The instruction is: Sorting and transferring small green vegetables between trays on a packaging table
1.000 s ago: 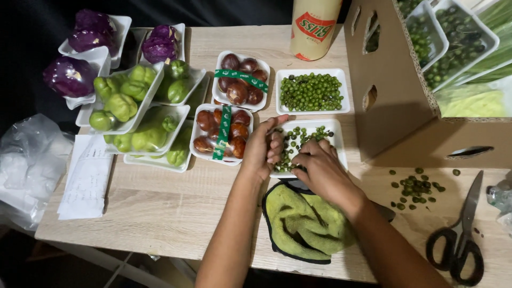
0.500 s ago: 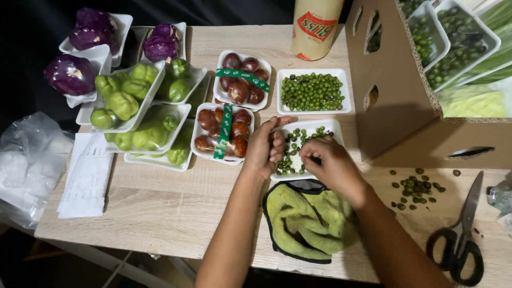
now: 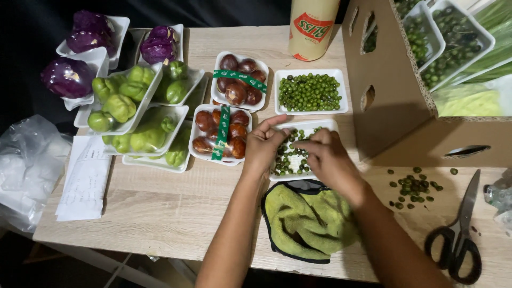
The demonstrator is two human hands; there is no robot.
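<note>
Left hand (image 3: 262, 148) grips left edge of white foam tray (image 3: 325, 125) of small green berries (image 3: 290, 157); right hand (image 3: 328, 157) rests over the berries, fingers spread. Yellow-green cloth (image 3: 304, 224) just below tray. Scissors (image 3: 460, 240) at right, cardboard box (image 3: 394, 96) behind, loose berries (image 3: 413, 188) on wooden table (image 3: 160, 208).

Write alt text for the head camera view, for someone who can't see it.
Two bare hands, left hand and right hand, work over a white tray of small green berries on a wooden table. Around it lie trays of green, brown and purple produce, a green cloth, black scissors and a cardboard box.
</note>
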